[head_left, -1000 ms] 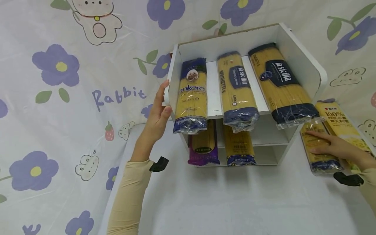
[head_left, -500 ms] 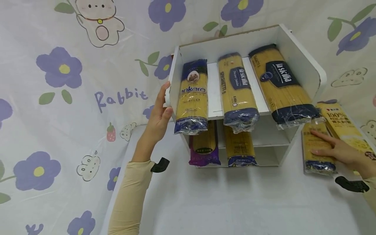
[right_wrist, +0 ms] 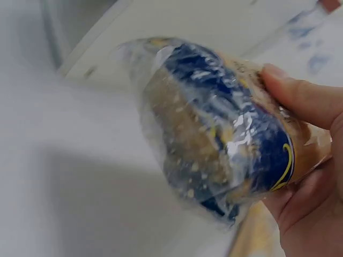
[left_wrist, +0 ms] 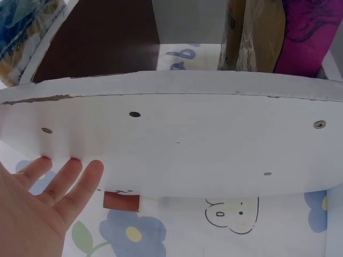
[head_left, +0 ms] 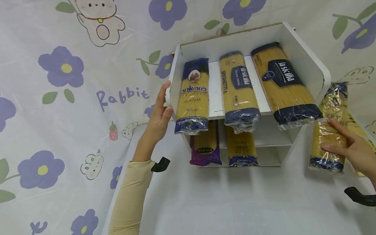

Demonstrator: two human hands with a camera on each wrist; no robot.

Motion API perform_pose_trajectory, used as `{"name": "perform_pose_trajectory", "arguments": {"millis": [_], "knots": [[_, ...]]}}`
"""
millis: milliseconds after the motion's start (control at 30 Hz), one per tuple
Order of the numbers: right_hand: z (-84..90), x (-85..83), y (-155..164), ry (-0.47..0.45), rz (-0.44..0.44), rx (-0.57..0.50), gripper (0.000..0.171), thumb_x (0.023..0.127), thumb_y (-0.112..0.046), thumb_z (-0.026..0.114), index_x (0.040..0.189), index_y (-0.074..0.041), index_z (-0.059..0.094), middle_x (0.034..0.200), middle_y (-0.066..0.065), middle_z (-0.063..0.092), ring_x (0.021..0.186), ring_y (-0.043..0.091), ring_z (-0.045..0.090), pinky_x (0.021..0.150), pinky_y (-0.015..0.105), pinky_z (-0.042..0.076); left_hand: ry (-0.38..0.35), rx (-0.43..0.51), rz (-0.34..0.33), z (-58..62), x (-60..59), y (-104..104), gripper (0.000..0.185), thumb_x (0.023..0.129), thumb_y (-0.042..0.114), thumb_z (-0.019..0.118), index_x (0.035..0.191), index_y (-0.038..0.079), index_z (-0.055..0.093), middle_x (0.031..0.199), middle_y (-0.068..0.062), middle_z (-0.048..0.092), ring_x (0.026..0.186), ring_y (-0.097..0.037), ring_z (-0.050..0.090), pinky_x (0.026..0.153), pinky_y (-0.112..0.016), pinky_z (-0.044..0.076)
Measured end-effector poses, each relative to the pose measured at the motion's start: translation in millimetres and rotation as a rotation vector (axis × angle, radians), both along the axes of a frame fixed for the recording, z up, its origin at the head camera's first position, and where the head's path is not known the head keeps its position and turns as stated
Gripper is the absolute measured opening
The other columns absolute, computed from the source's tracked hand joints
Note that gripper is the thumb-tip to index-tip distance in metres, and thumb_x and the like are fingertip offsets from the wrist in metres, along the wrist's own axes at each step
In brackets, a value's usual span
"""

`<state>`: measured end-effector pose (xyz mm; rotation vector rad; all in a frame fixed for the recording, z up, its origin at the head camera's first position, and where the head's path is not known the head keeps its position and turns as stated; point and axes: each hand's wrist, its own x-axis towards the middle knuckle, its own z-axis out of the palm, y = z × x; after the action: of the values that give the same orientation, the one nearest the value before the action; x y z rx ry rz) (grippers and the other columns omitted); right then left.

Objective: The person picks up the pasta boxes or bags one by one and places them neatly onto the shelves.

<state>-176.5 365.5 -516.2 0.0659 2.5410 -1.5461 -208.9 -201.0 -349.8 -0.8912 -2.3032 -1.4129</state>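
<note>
My right hand (head_left: 353, 150) grips a pack of spaghetti (head_left: 330, 138) with blue ends, held beside the right wall of the white shelf (head_left: 308, 58). In the right wrist view the pack's crinkled clear end (right_wrist: 187, 139) points away from the thumb, and the pack hangs above the white surface. My left hand (head_left: 157, 122) touches the shelf's left side with extended fingers. Seen from the left wrist, the fingertips (left_wrist: 94, 168) rest against the white side panel (left_wrist: 182, 139). On the top level lie an Ankara pack (head_left: 192, 98) and two La Sicilia spaghetti packs (head_left: 239, 88), (head_left: 283, 83).
A purple-ended pack (head_left: 205, 147) and a blue-ended spaghetti pack (head_left: 241, 147) lie on the level below. Behind my right hand a yellow pasta pack (head_left: 356, 129) lies on the white tabletop (head_left: 235, 202). A flowered cloth (head_left: 117, 65) hangs behind the shelf.
My right hand has closed round the spaghetti pack and lifted it off the tabletop, its far end now raised in front of the yellow pack. My left hand stays at the shelf's side.
</note>
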Motion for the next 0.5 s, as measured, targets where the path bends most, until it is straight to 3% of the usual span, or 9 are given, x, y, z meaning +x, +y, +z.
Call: {"name": "perform_pose_trajectory", "arguments": {"millis": [67,233,333,500], "knots": [[14.4,1.7,-3,0.072,-0.032,-0.028,0.085,0.096,-0.021,0.065,0.154,-0.048,0.01,0.158,-0.023,0.019,0.1,-0.01,0.039,0.07,0.003,0.043,0.002,0.0,-0.002,0.1,0.2,0,0.089,0.091,0.076,0.036,0.158,0.023,0.01,0.16,0.001,0.026,0.128,-0.025,0.049,0.101,-0.054,0.052],[49.0,6.0,-8,0.318,-0.089,-0.083,0.085,0.093,0.003,0.062,0.157,-0.035,0.021,0.155,-0.018,0.031,0.1,-0.009,0.043,0.074,-0.001,0.043,0.006,0.0,0.005,0.3,0.2,-2,0.089,0.091,0.076,0.035,0.157,0.022,0.011,0.16,0.0,0.028,0.127,-0.024,0.048,0.101,-0.054,0.052],[66.1,10.8,-10,0.429,-0.123,-0.042,0.087,0.089,0.009,0.063,0.156,-0.032,0.026,0.147,-0.024,0.036,0.099,-0.01,0.042,0.075,-0.005,0.039,0.013,0.002,0.003,0.3,-0.2,-2,0.089,0.092,0.075,0.035,0.157,0.021,0.011,0.161,-0.001,0.026,0.129,-0.024,0.047,0.102,-0.055,0.051],[87.7,22.8,-21,0.543,-0.167,0.143,0.079,0.094,-0.004,0.063,0.156,-0.033,0.025,0.147,-0.031,0.028,0.109,-0.014,0.031,0.088,-0.005,0.031,0.017,0.002,0.004,0.0,-0.4,-2,0.09,0.092,0.075,0.035,0.158,0.019,0.011,0.162,-0.001,0.024,0.131,-0.025,0.046,0.103,-0.055,0.05]]}}
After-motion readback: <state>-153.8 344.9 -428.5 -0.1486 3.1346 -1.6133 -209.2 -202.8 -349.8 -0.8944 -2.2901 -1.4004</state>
